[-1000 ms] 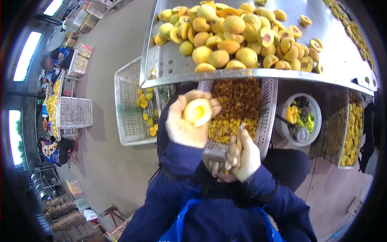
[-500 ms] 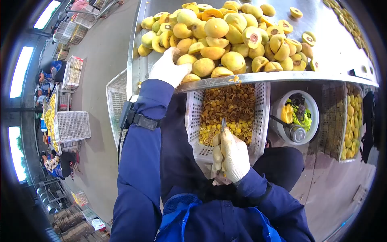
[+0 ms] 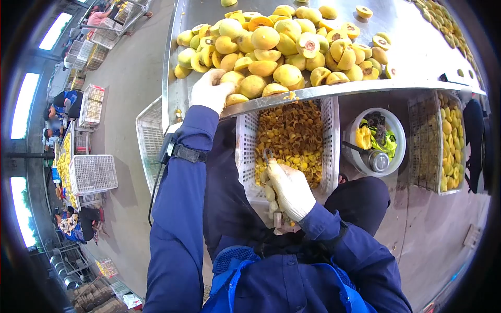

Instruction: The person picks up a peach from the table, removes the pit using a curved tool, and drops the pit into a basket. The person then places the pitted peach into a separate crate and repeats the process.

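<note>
A heap of yellow peaches [image 3: 261, 39], many cut in half with some showing red pit hollows, lies on a metal table [image 3: 193, 13]. My left hand [image 3: 211, 91], in a white glove, is at the heap's near left edge. Its thumb and fingers curl around a yellow peach [image 3: 233, 79]; the fingertips are partly hidden. My right hand [image 3: 288, 190], also gloved, is closed around a pitting tool with a looped metal tip [image 3: 268, 154]. It is held over a white crate [image 3: 330, 135] with brown and yellow pit scraps [image 3: 289, 130] in it.
A white bucket [image 3: 399, 138] right of the crate holds a steel flask [image 3: 378, 160] and bags. Farther right stands a crate of peaches [image 3: 450, 141]. Another crate [image 3: 148, 125] is under the table's left corner. People work among crates [image 3: 94, 173] far left.
The view has shifted, so the table and crates sit slightly differently in it. My right hand has moved a little left with the tool. My left hand stays at the heap's edge.
</note>
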Action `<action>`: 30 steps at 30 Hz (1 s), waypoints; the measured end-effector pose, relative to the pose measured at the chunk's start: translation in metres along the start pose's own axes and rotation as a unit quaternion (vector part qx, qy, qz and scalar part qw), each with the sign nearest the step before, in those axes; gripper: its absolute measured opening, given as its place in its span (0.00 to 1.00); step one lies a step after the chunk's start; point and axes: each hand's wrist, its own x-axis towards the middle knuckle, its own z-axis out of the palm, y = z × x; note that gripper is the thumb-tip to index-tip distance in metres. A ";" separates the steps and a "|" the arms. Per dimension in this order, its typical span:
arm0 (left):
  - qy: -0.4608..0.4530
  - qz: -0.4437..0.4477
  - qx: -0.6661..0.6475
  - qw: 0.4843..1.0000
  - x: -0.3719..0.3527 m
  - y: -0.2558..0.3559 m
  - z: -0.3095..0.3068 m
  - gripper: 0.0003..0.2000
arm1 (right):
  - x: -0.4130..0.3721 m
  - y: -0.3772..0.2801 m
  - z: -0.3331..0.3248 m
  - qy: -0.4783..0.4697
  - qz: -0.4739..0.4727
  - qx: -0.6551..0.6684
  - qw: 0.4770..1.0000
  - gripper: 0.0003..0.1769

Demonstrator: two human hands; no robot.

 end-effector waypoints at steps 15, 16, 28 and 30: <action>-0.094 0.052 0.438 0.893 0.011 0.056 -0.006 0.36 | 0.018 0.009 -0.002 0.009 -0.056 -0.015 0.998 0.28; -0.111 0.060 0.474 0.872 0.015 0.062 -0.009 0.34 | 0.018 0.011 -0.003 0.008 -0.068 -0.030 0.997 0.28; 0.064 0.023 0.192 0.979 0.045 -0.027 -0.053 0.27 | 0.021 0.011 -0.015 0.072 -0.169 -0.187 0.965 0.22; 0.077 -0.104 -0.207 0.970 0.029 -0.017 -0.051 0.23 | 0.008 -0.009 -0.013 0.066 -0.171 -0.176 0.967 0.22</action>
